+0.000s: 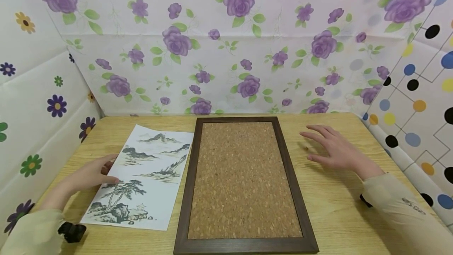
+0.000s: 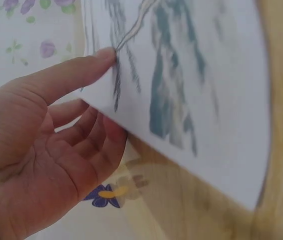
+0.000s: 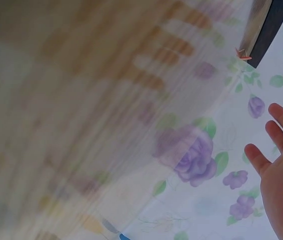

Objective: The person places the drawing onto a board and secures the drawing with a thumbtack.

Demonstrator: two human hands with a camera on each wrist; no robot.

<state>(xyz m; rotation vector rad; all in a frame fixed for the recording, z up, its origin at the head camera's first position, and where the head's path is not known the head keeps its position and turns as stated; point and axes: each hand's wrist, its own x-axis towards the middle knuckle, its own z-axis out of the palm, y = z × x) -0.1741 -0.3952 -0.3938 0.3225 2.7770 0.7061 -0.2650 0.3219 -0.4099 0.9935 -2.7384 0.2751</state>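
Observation:
A sheet of paper point(image 1: 155, 192) printed with an ink landscape of mountains and pine trees lies left of the cork board. My left hand point(image 1: 92, 173) pinches its left edge, thumb point(image 2: 89, 70) on the printed face and fingers curled underneath. That edge is raised off the table in the left wrist view. In the middle is the cork board point(image 1: 244, 180) with a dark brown frame, touching or nearly touching the paper's right edge. To its right, my right hand point(image 1: 334, 148) hovers with fingers spread, holding nothing. A tiny brownish object point(image 1: 306, 148) sits by its fingers, too small to identify.
The light wooden table point(image 1: 339, 215) carries everything. Behind it hangs a cloth point(image 1: 212, 70) with purple roses. Flower-patterned point(image 1: 32, 101) and dotted point(image 1: 421, 101) sheets close off the left and right sides.

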